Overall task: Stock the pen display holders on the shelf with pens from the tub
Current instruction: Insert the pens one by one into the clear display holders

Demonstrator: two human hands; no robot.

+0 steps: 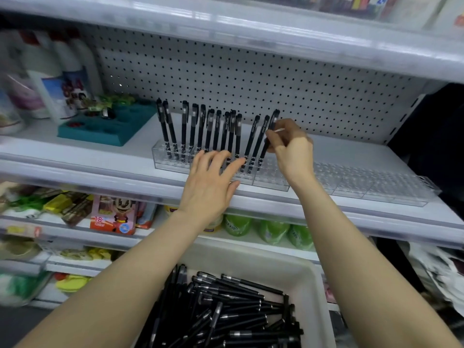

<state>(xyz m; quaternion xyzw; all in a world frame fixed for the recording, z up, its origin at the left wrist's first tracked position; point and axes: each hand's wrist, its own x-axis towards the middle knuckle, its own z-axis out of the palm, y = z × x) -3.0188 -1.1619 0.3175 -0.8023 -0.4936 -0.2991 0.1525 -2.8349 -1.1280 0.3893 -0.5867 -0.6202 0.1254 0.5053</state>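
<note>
About a dozen black pens [216, 131] stand upright in the back row of the clear holder [173, 164], which sits along the front edge of the shelf [75, 156], with more empty clear holders [371, 184] running on toward the shelf's right end. The filled slots run from the holder's left end rightward, which suggests the row is being filled in order, one hole after another.

The right hand [291, 144] reaches up from below, wrist bent, with thumb and fingertips pinched on the middle of one more pen [270, 131]. That pen leans a little to the right with its cap up and its tip down at a hole just beside the last two standing pens; I judge it is being seated, though whether the tip has gone fully in cannot be told.

The left hand [213, 179] holds nothing. It lies flat with fingers spread over the holder's front rows, palm at the shelf's front edge, probably to steady the light plastic block so it does not slide or tip.

The tub [308, 275] sits below, between the forearms, with a loose heap of black pens [226, 315] lying crosswise in it, so most of the stock is yet to go up.
</note>
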